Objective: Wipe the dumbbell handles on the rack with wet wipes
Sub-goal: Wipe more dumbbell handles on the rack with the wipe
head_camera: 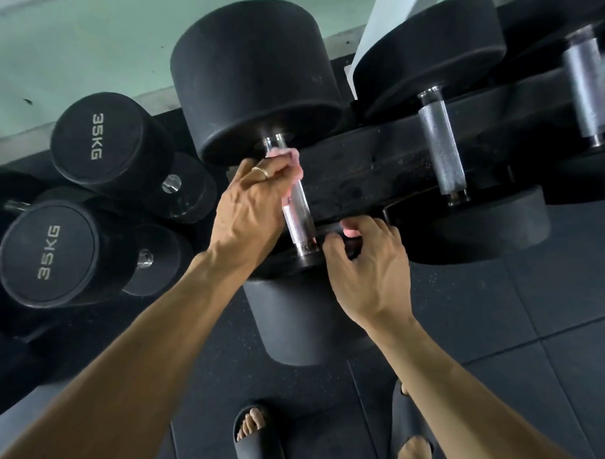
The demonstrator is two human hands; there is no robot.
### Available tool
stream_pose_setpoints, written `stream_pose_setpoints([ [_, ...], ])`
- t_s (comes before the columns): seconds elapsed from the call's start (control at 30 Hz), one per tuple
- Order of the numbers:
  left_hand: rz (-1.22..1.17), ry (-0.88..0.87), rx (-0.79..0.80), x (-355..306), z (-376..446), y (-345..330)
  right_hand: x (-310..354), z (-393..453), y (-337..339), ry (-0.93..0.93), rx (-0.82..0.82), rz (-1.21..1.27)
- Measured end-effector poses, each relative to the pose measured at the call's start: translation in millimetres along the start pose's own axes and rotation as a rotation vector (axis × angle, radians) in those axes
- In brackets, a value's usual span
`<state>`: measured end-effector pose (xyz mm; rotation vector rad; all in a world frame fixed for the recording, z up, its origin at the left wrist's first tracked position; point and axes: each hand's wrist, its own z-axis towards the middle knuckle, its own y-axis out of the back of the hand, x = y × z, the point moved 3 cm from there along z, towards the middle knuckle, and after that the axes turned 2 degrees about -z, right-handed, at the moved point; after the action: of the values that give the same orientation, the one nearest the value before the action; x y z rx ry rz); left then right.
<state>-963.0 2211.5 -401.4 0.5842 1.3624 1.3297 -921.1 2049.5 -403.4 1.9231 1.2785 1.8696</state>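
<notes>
A large black dumbbell lies on the black rack rail with its knurled steel handle running toward me. My left hand grips the far part of that handle through a pale pink wet wipe, just below the far weight head. My right hand curls its fingers over the rim of the near weight head beside the handle's near end. Two more dumbbell handles, one and another, lie on the rack to the right.
Two 35KG dumbbells, one and another, sit low at the left. A white rack post rises behind the rail. Black rubber floor tiles lie below, with my feet in black slides at the bottom.
</notes>
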Motion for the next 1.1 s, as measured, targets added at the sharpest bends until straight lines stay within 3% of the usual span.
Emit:
stream_pose_setpoints([
  [0.1,0.046,0.022,-0.038,0.3,6.1,4.4,-0.5,0.5,-1.1,0.009,-0.009,0.001],
  [0.3,-0.007,-0.190,0.002,4.1,-4.2,1.9,0.2,0.6,0.3,0.009,-0.012,-0.003],
  [0.43,-0.066,-0.019,-0.044,5.9,8.1,9.1,-1.1,1.1,-0.2,-0.002,-0.001,-0.007],
  [0.57,-0.128,-0.197,-0.016,6.5,-10.2,-1.9,-1.2,1.3,0.4,-0.008,0.017,-0.018],
  [0.77,-0.008,-0.224,-0.293,12.1,10.8,13.9,-2.3,0.0,1.4,-0.010,0.004,0.007],
  [0.93,-0.063,-0.386,-0.126,20.7,-16.5,-0.7,-2.4,-0.2,1.9,-0.021,0.004,0.011],
  [1.1,-0.024,-0.413,-0.188,29.8,18.5,5.1,-2.2,-0.6,2.2,-0.032,-0.008,0.028],
])
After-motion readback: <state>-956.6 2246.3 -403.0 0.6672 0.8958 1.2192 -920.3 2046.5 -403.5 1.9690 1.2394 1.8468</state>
